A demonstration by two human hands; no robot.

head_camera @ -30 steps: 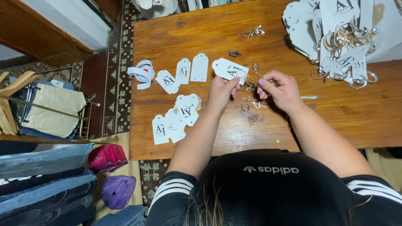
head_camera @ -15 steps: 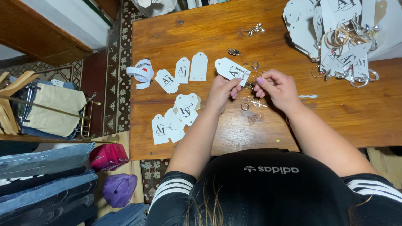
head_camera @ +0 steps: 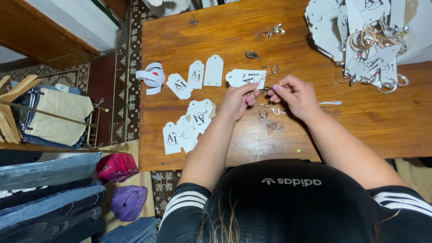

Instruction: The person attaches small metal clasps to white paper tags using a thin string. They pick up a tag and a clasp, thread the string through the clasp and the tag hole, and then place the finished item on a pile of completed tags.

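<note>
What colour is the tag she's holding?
White with a dark printed mark, the tag pinched in the left hand; head view shows it.

- A roll of white tape [head_camera: 152, 76] lies near the wooden table's [head_camera: 382, 121] left edge.
- Loose white tags [head_camera: 189, 123] lie clustered beside it.
- A heap of tags and rings [head_camera: 364, 40] fills the far right corner.
- Folded jeans [head_camera: 45, 193] and a pink bag [head_camera: 117, 166] sit on the floor.
</note>
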